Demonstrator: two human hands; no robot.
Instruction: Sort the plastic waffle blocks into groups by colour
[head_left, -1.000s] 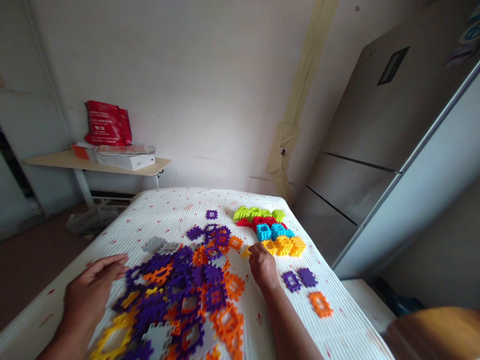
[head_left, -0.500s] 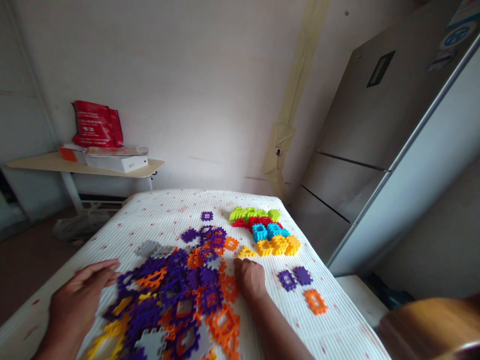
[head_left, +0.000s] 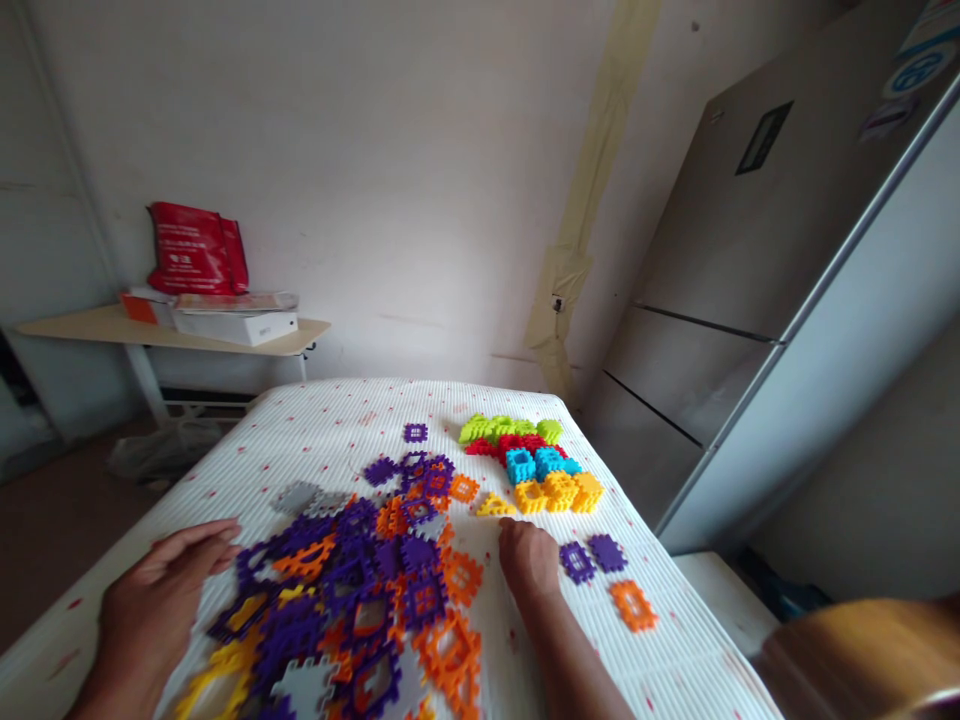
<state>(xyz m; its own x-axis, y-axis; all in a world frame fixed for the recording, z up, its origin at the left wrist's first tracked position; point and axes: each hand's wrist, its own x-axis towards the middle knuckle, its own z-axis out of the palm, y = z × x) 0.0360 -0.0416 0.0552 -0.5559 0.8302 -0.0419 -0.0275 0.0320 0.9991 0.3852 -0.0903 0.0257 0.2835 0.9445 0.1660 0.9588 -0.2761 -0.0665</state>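
Note:
My left hand [head_left: 161, 590] hovers at the left side of a heap of interlocking plastic tiles, its fingers stretched forward and nothing seen in them. The heap mixes purple tiles [head_left: 352, 575], orange tiles [head_left: 450, 650], grey tiles [head_left: 304, 685] and yellow tiles [head_left: 217, 682]. To the right of the heap, my right hand [head_left: 531, 562] is closed low over the cloth, its fingertips hidden under the knuckles. Just beyond it lies a yellow triangular tile [head_left: 495, 505]. Two purple tiles [head_left: 577, 563] and one orange tile [head_left: 634, 606] lie to its right.
Sorted rows of green tiles [head_left: 510, 430], red tiles [head_left: 519, 443], blue tiles [head_left: 520, 465] and yellow tiles [head_left: 559, 492] stand at the far right of the cloth-covered table [head_left: 352, 410]. A fridge [head_left: 712, 250] rises on the right. A side table [head_left: 82, 330] holds boxes and a red bag [head_left: 195, 250].
My right hand has moved right, away from the heap's edge and closer to the two purple tiles. My left hand stays in place. The tiles look unmoved.

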